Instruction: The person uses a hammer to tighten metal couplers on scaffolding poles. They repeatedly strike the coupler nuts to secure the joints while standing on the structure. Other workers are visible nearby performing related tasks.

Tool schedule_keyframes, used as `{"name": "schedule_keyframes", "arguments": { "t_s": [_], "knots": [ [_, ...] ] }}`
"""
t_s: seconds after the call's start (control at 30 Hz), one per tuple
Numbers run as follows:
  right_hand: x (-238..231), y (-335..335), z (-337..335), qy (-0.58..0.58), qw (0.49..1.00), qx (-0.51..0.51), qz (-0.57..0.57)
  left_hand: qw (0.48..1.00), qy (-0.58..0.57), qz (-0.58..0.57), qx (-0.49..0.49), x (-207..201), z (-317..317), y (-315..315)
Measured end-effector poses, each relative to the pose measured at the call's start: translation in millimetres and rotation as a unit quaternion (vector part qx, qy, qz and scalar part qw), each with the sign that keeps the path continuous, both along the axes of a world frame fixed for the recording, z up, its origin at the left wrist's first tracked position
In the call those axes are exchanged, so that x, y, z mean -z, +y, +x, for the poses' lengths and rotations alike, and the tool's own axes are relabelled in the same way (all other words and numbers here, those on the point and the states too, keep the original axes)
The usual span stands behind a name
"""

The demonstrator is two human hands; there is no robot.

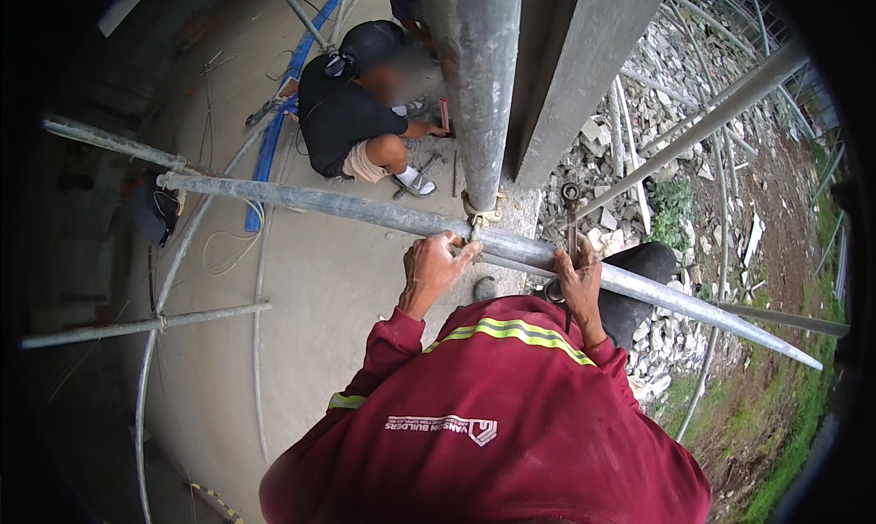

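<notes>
A grey steel scaffold pipe (pixel 365 212) runs crosswise in front of me, sloping down to the right. It meets a thick upright pipe (pixel 474 77) at a rusty scaffold clamp (pixel 484 212). My left hand (pixel 435 270) is at the clamp's lower side, thumb and fingertips pinched together on part of it; the exact part is hidden. Beyond the clamp to the right, my right hand (pixel 581 282) is closed on a wrench (pixel 572 216), its ring end pointing up and away from me. The wrench crosses the pipe, and its lower end is hidden by my fingers.
A co-worker (pixel 351 104) squats on the concrete floor (pixel 338 269) at far left, holding a red tool (pixel 444 114). A concrete column (pixel 584 77) stands behind the upright pipe. Broken rubble (pixel 598 145) lies right, under a diagonal pipe (pixel 693 127). More pipes (pixel 146 328) cross at left.
</notes>
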State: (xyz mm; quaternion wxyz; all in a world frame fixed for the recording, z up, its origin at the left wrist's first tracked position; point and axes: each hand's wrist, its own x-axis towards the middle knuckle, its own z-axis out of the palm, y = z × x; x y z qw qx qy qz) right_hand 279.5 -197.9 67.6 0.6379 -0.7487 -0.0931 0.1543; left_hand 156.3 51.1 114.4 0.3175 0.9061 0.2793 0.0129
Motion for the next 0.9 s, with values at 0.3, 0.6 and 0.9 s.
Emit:
{"name": "schedule_keyframes", "arguments": {
  "t_s": [0.3, 0.6, 0.9],
  "knots": [
    [7, -3, 3, -0.126, 0.986, 0.004, -0.108, 0.977, -0.194, 0.077, -0.034, 5, 31, 52],
    [13, -3, -1, -0.154, 0.98, 0.022, -0.126, 0.985, -0.105, 0.139, -0.002, 45, 55, 53],
    [-3, 1, -1, -0.085, 0.991, 0.002, -0.106, 0.988, -0.051, 0.146, -0.016, 36, 56, 47]
  ]
}}
